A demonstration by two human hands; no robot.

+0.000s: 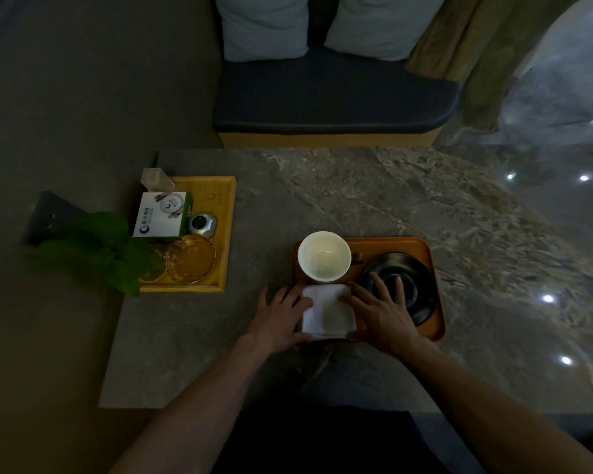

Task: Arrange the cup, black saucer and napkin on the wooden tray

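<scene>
While a marble table (374,193) lies bare beyond the wooden tray (421,249), left hand (276,318) and right hand (382,314) press flat, fingers spread, against the napkin (327,311).

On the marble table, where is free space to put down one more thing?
Bare marble table lies behind and right of the wooden tray, and between it and the yellow tray. The wooden tray is crowded: cup, black saucer, napkin, both hands.
</scene>
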